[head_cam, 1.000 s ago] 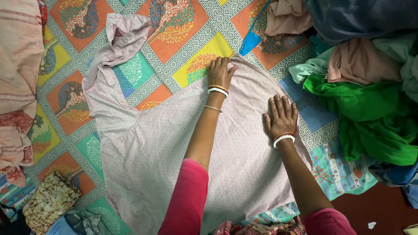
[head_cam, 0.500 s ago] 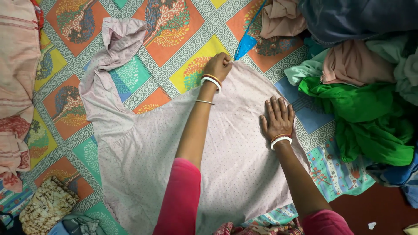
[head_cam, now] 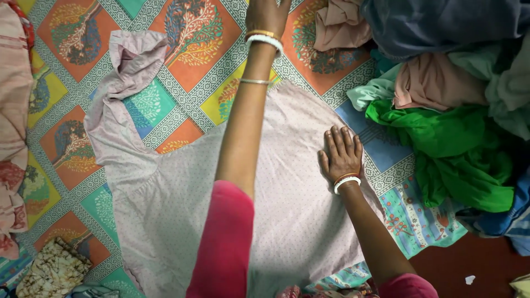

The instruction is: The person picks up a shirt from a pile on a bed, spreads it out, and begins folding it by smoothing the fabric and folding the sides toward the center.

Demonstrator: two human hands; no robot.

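A pale pink dotted garment [head_cam: 298, 182] lies spread on a patchwork bedsheet [head_cam: 182, 33] with tree prints. Its far left part [head_cam: 127, 60] is crumpled and folded over. My right hand [head_cam: 339, 152] rests flat on the garment near its right edge, fingers apart, holding nothing. My left hand [head_cam: 266, 15] is stretched far forward past the garment's top edge; its fingers run out of the frame at the top, so what they touch is hidden. Both wrists wear bangles, and both arms have pink sleeves.
A heap of loose clothes fills the right side: a green piece [head_cam: 458, 149], a dusty pink one [head_cam: 436, 83], a blue-grey one [head_cam: 441, 22]. A striped pink cloth [head_cam: 14, 110] lies at the left edge, a brown patterned bundle [head_cam: 52, 273] at bottom left. Red floor [head_cam: 469, 259] shows at bottom right.
My left hand left the garment's top edge and reached forward beyond it, partly out of view. The blue strip seen there earlier no longer shows. My right hand stayed flat on the garment.
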